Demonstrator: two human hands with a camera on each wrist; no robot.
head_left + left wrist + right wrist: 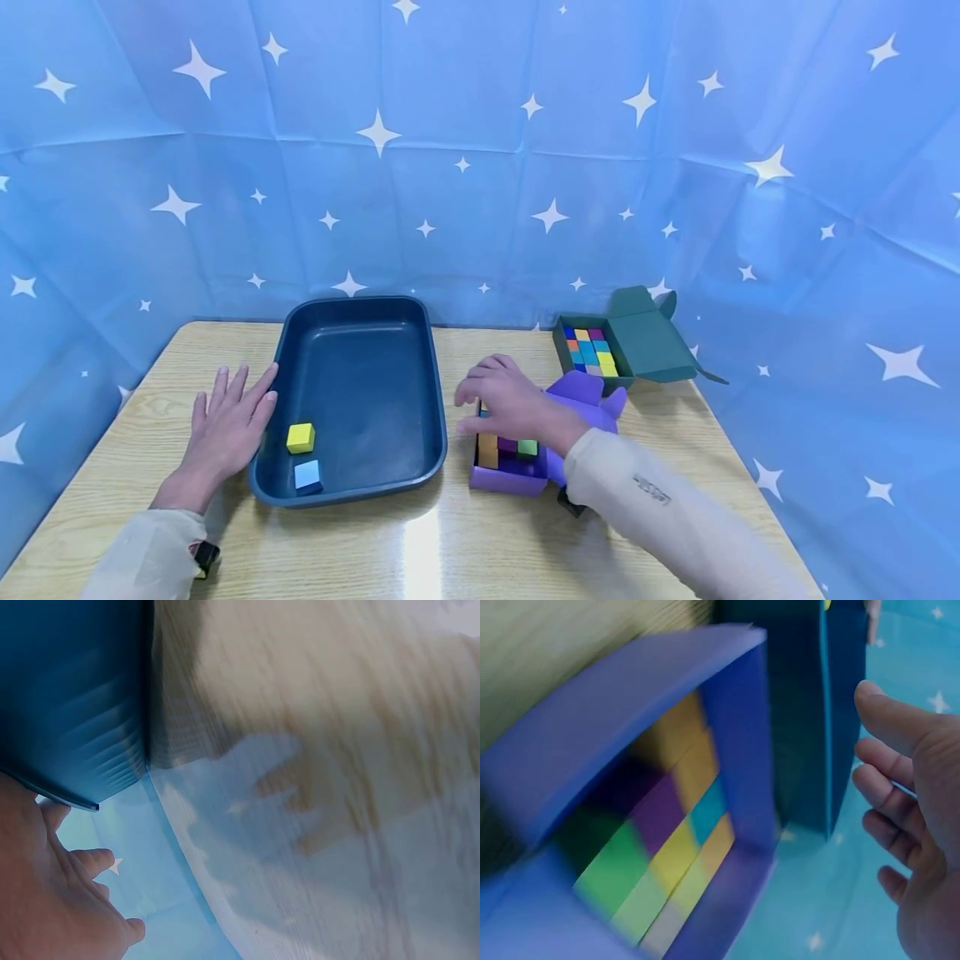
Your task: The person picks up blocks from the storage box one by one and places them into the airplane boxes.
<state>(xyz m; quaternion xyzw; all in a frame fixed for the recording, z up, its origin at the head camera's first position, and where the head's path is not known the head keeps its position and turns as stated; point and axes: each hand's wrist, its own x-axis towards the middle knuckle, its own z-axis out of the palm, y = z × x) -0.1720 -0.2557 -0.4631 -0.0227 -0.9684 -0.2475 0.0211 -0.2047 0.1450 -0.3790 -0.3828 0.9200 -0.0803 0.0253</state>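
Note:
My left hand (228,429) has its fingers straight, with fingertips at the left rim of a dark blue tray (367,375). Inside the tray, near its front left, lie a yellow cube (301,438) and a light blue cube (307,475). Over the purple box (508,481) passes my right hand (506,398), fingers loosely bent and nothing in them. That box holds several coloured cubes, among them a green cube (615,874), a purple cube (658,814) and orange ones; the right wrist view shows them blurred. In the head view the hand hides part of them.
Behind the purple box, at the back right, a dark green box (619,382) stands with its lid (652,342) folded open, full of coloured cubes. A starry blue cloth (480,183) hangs around the wooden table (360,554).

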